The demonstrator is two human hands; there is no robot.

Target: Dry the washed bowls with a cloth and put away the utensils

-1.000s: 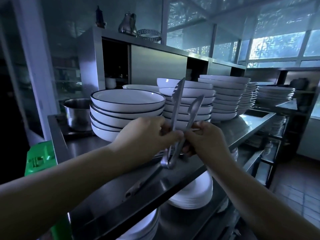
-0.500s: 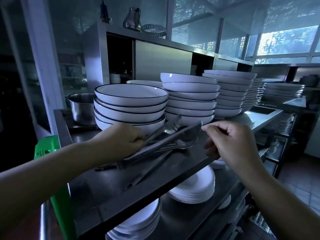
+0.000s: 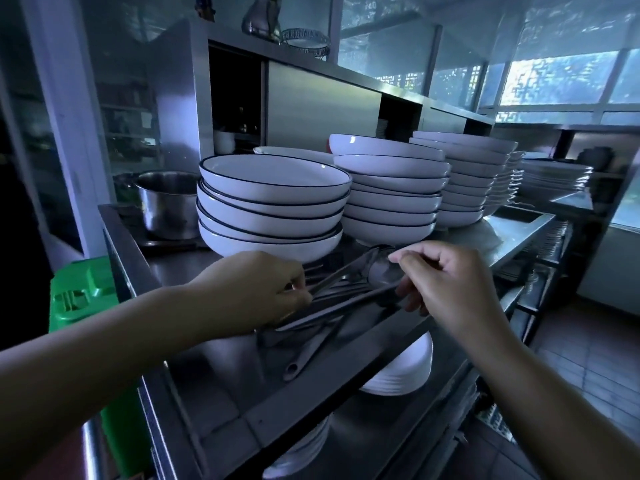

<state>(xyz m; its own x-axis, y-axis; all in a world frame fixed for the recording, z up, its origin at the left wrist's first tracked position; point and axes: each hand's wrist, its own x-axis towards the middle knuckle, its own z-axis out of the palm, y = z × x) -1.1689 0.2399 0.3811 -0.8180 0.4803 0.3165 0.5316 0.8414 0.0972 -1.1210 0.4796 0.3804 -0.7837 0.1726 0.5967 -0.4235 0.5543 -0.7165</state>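
Bowls [image 3: 273,202] stacked on counter [image 3: 214,386], look done. Left hand [image 3: 256,292] grip clamped on utensils [image 3: 346,289], low near bowls. Right hand [image 3: 446,282] grip pinches spoon [image 3: 381,268]. Utensils not yet put away.

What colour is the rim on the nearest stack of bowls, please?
Dark, nearly black, on white bowls; head view.

A steel pot [image 3: 168,204] stood at the left end of the steel shelf [image 3: 221,393], in front of a tall steel cabinet [image 3: 322,105]. A metal pitcher [image 3: 261,13] and a ringed metal stand [image 3: 304,41] sat on the cabinet's top. A green plastic container [image 3: 81,289] stood beside the shelf's left edge. Patterned windows [image 3: 554,81] glowed at the right, above a tiled floor [image 3: 588,358].
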